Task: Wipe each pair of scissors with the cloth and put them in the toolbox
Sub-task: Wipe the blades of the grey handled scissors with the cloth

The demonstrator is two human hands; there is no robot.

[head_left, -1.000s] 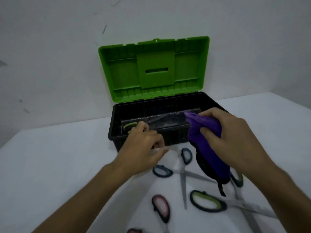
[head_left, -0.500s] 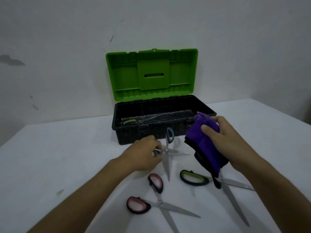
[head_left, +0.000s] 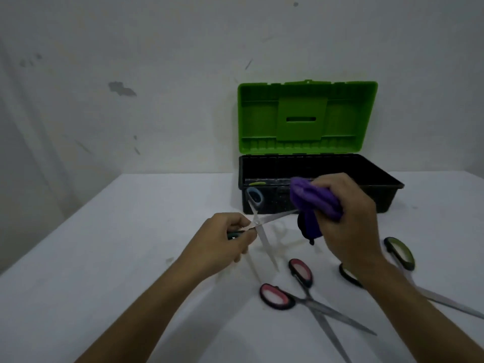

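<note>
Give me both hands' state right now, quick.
Left hand: closed on one handle of the blue-handled scissors, blades spread open.
Right hand: closed around the purple cloth, at one blade's tip.

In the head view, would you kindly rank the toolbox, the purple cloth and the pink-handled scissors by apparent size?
1. toolbox, lid up, clearly largest.
2. pink-handled scissors, long but thin, nearer the camera.
3. purple cloth, bunched in the right hand; close to the scissors, unsure.
</note>
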